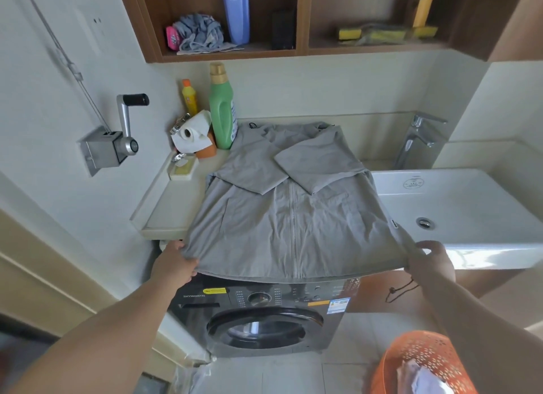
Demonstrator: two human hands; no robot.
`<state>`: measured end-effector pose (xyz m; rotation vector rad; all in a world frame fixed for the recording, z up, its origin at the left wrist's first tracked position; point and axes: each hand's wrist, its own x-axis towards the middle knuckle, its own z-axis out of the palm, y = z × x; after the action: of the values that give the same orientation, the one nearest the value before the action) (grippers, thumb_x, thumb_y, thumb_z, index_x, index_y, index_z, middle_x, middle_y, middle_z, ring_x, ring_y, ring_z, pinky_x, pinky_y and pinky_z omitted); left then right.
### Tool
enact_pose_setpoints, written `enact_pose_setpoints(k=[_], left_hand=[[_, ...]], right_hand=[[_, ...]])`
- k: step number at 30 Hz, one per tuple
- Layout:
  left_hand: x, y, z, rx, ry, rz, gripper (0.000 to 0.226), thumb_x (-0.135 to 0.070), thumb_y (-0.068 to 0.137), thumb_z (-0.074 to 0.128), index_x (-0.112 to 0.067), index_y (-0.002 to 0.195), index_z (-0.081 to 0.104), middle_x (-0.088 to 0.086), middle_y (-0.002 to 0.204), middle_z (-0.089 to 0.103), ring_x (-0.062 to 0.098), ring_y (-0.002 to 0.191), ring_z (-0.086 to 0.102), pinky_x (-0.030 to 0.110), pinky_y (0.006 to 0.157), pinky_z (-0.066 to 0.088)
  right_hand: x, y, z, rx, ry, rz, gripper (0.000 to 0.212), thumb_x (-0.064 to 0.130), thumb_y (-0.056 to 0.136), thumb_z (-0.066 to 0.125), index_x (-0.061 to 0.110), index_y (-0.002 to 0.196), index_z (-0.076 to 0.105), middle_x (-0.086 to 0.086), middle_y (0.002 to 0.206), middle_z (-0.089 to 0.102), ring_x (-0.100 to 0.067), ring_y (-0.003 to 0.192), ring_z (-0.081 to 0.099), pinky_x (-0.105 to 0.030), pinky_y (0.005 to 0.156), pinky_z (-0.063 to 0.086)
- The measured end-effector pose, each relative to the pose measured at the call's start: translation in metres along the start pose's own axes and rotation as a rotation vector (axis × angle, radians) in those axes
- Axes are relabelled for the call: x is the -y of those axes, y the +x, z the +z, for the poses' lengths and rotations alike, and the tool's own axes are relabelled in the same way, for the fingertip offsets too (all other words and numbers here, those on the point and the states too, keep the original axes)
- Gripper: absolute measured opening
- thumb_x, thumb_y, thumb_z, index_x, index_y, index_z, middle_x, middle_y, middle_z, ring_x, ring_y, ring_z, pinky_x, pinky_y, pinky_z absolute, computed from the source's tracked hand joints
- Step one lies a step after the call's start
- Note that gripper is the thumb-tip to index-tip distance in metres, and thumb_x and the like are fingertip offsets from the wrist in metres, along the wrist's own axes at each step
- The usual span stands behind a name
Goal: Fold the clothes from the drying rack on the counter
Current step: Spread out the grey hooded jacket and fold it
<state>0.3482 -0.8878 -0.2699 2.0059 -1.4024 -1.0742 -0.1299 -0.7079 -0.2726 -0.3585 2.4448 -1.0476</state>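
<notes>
A grey zip-front garment [291,217] lies spread on the counter [167,217] above the washing machine, with both sleeves folded in across its chest. Its hem hangs past the counter's front edge. My left hand [176,261] grips the hem's left corner. My right hand [432,260] grips the hem's right corner, next to the sink. The hem is stretched straight between the two hands.
A white sink [470,205] with a tap [417,138] adjoins the garment's right side. A green bottle [221,108], a yellow bottle [189,95], paper roll [194,135] and soap dish [182,167] crowd the counter's back left. The washing machine [264,317] stands below; an orange basket [423,364] sits on the floor.
</notes>
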Motion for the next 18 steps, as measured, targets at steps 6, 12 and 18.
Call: enact_pose_setpoints(k=[6,12,18], left_hand=[[0.007,-0.012,-0.013,-0.109,-0.028,-0.067,0.060,0.008,0.094,0.053,-0.017,0.147,0.045,0.016,0.138,0.052,0.043,0.103,0.063,0.053,0.084,0.061],[0.007,-0.042,-0.014,-0.105,-0.059,-0.088,0.025,0.003,0.097,0.045,-0.008,0.105,0.066,0.017,0.102,0.056,0.029,0.074,0.055,0.038,0.063,0.058],[-0.016,-0.065,-0.024,0.049,-0.149,-0.214,0.017,0.001,0.096,0.056,-0.004,0.102,0.071,0.021,0.102,0.063,0.030,0.077,0.063,0.041,0.068,0.058]], right_hand=[[-0.029,0.014,-0.017,0.109,-0.101,-0.005,0.032,-0.003,0.081,0.055,0.023,0.096,0.066,-0.014,0.084,0.073,-0.035,0.080,0.072,-0.048,0.077,0.062],[-0.030,0.011,-0.031,0.249,0.007,0.042,0.020,0.000,0.083,0.056,0.007,0.091,0.073,-0.015,0.061,0.070,-0.029,0.060,0.057,-0.040,0.063,0.046],[0.016,0.000,-0.067,0.577,0.280,0.012,0.015,0.003,0.090,0.064,-0.004,0.101,0.072,-0.011,0.074,0.067,-0.030,0.063,0.066,-0.046,0.081,0.052]])
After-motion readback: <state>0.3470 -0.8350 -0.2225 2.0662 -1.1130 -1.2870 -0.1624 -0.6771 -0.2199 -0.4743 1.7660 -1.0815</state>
